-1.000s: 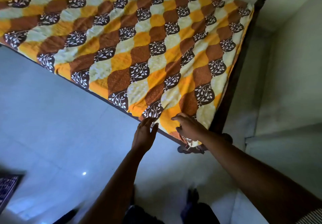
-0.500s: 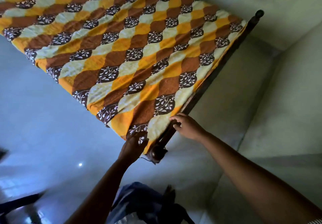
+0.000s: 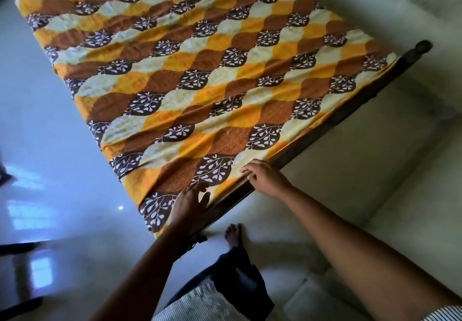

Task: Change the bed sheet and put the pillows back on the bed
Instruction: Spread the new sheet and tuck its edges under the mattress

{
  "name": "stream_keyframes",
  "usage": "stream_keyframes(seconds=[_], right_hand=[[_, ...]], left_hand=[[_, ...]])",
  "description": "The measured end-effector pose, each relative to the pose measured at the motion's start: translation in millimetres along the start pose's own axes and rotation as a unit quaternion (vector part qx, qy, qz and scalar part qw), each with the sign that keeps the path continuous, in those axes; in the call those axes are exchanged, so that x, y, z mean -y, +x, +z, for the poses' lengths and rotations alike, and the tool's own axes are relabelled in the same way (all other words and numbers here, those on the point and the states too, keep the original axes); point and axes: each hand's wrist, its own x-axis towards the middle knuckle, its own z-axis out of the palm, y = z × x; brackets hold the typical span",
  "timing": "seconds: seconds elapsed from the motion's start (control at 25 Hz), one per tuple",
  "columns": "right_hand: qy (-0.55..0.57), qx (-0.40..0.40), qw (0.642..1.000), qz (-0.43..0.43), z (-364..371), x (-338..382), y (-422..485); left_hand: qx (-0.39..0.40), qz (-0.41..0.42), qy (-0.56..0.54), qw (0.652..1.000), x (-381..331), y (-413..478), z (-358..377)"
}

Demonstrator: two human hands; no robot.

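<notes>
Two hands are engaged at the near corner of the bed. The fingers point(image 3: 200, 188) of the left hand point(image 3: 191, 204) are extended and spread, laid flat on the bed sheet point(image 3: 200, 75) just inside its corner; nothing is grasped by them. The fingers of the right hand point(image 3: 266, 178) are curled over the hem of the sheet where it meets the dark wooden bed rail point(image 3: 337, 118). The hem appears to be gripped, though the thumb is hidden. The sheet, printed in orange, brown and cream with leaf motifs, is spread over all of the mattress in view, and shallow creases run toward the near corner. The rail ends at a rounded bedpost point(image 3: 423, 45). A bare foot point(image 3: 233, 235) is planted on the pale floor point(image 3: 325, 195) just beside the rail. No pillows are seen. The step in hand is judged to be the fitting of the sheet at this end. For the next move, the hem should be drawn taut and pressed down along the rail while the cloth is held flat, so that the creases are removed before pillows are fetched.
</notes>
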Motion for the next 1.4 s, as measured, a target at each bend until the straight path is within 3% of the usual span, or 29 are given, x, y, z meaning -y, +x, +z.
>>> stream_keyframes(seconds=[0.28,0.56,0.68,0.84,1.0,1.2,1.36,1.4], right_hand=[[-0.042,0.115,0.989,-0.080,10.5,-26.7,50.4],[-0.199,0.229,0.916,-0.263,37.6,-34.4,98.8],[-0.235,0.248,0.891,-0.299,40.0,-38.5,103.8],[-0.187,0.328,0.886,-0.270,45.0,-48.3,115.3],[-0.206,0.351,0.870,-0.278,54.2,-44.3,128.7],[-0.193,0.367,0.879,-0.235,54.0,-39.1,132.5],[-0.225,0.449,0.850,-0.157,49.2,-39.3,117.2],[-0.223,0.471,0.842,-0.138,48.8,-42.1,115.0]], left_hand=[[0.037,-0.080,0.105,0.991,3.3,8.3,19.8],[0.106,-0.073,0.262,0.957,11.8,11.7,33.4],[0.099,-0.045,0.227,0.968,10.4,3.3,32.0],[0.105,-0.147,0.104,0.978,10.3,-1.9,42.6],[0.111,-0.196,0.149,0.963,9.5,12.8,47.2],[0.135,-0.200,0.121,0.963,10.4,10.0,51.4],[0.181,-0.128,0.135,0.966,13.0,9.9,57.5],[0.207,-0.144,0.106,0.962,14.3,8.7,55.3]])
